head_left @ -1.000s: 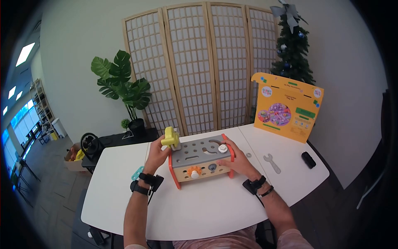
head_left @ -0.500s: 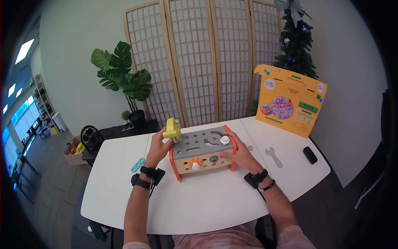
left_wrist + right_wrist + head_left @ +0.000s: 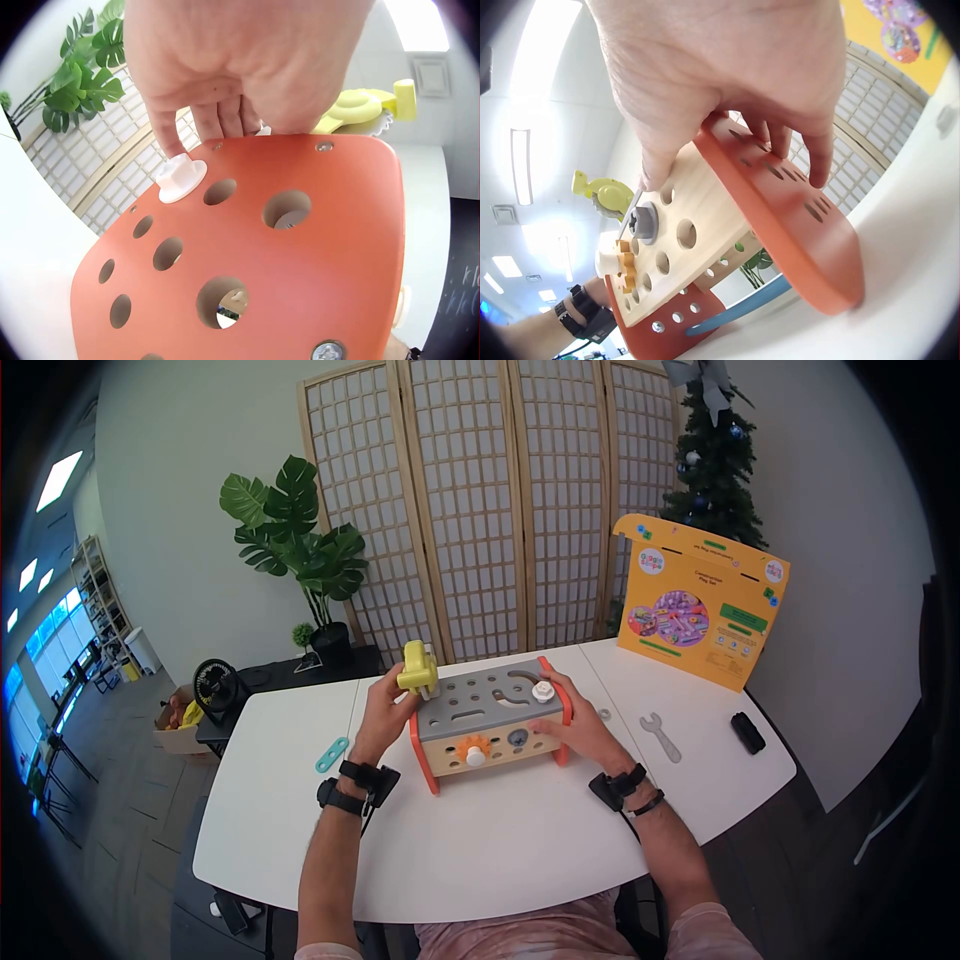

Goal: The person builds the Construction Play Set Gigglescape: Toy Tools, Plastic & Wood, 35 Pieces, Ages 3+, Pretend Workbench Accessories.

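A toy workbench with a grey perforated top (image 3: pixel 480 710) and red end panels (image 3: pixel 330 247) stands on the table. The left hand (image 3: pixel 384 716) grips its left end, fingers over the panel's upper edge, beside a yellow toy saw (image 3: pixel 418 668) and a white bolt (image 3: pixel 181 178). At the other end the right hand (image 3: pixel 580 726) holds the red side (image 3: pixel 780 217), thumb on the wooden front and fingers behind. An orange gear (image 3: pixel 472 747) with a white bolt and a grey screw (image 3: pixel 643 223) sit on the front. A white nut (image 3: pixel 543 691) is on top.
A grey toy wrench (image 3: pixel 660 738), a small grey ring (image 3: pixel 603 714) and a black case (image 3: pixel 746 733) lie to the right. A teal strip (image 3: pixel 331 754) lies at left. The yellow box (image 3: pixel 700 610) stands at the back right.
Over the last second the head view has shifted a little. The workbench has turned slightly, with both hands still gripping its ends.
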The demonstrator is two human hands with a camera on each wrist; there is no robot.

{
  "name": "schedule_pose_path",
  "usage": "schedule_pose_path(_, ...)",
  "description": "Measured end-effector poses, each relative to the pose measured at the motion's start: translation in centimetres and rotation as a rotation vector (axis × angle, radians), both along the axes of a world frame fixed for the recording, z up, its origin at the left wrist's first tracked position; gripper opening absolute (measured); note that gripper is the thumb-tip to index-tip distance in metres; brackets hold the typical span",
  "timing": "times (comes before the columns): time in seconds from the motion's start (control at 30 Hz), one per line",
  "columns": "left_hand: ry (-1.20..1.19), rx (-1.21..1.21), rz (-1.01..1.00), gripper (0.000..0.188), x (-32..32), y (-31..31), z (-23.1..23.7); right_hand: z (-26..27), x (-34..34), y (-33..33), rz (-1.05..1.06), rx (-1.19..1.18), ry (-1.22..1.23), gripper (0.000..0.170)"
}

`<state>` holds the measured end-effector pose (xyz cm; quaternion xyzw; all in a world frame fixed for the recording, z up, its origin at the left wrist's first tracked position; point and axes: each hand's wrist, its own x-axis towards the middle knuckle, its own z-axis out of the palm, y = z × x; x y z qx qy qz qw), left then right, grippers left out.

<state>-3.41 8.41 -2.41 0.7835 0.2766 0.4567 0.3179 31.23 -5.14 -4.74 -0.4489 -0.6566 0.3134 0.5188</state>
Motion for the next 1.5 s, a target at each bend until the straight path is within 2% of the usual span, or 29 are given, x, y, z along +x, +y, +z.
schedule_pose_path(0.2,-0.027,-0.149,0.025,0.038,-0.2,-0.5,-0.7,0.7,0.1,-0.3,-0.028,0.045,-0.052,0.098)
schedule_pose_path(0.27,-0.013,-0.282,0.033,0.037,-0.4,-0.5,-0.9,0.8,0.6,-0.3,-0.023,0.031,-0.043,0.099)
schedule_pose_path(0.33,-0.007,-0.220,0.055,0.036,-0.1,-1.5,-0.4,-0.5,2.2,0.7,0.000,0.026,0.090,0.079)
schedule_pose_path(0.37,-0.001,-0.157,0.080,0.035,0.0,-1.9,-0.4,-0.6,2.8,0.8,-0.001,0.023,0.087,0.079)
schedule_pose_path(0.43,0.003,-0.117,0.090,0.036,0.0,-2.0,-0.9,-0.6,3.9,1.3,-0.111,-0.085,0.043,0.048)
schedule_pose_path(0.47,0.010,-0.076,0.101,0.037,0.1,-2.2,-0.8,-0.4,3.6,1.2,-0.220,-0.041,0.001,0.028)
schedule_pose_path(0.57,0.144,0.023,0.146,0.039,0.2,-3.6,-0.4,-1.0,4.2,2.4,-0.235,-0.042,-0.031,0.025)
schedule_pose_path(0.67,0.268,0.023,0.206,0.040,0.6,-5.8,0.8,-1.3,4.6,3.9,-0.213,-0.002,-0.053,0.026)
schedule_pose_path(0.77,0.233,0.028,0.206,0.047,0.8,-5.6,-0.1,-1.5,4.7,5.4,-0.175,-0.012,-0.018,0.029)
schedule_pose_path(1.07,0.226,0.059,0.245,0.043,1.5,-4.0,-0.9,-2.1,4.7,7.9,-0.237,0.040,-0.098,0.033)
schedule_pose_path(1.17,0.197,0.035,0.254,0.044,1.7,-3.2,-1.3,-2.1,4.5,8.3,-0.227,0.050,-0.050,0.033)
schedule_pose_path(1.5,0.206,0.056,0.315,0.044,2.1,-4.3,-0.5,-2.1,4.6,9.2,-0.258,0.040,-0.080,0.033)
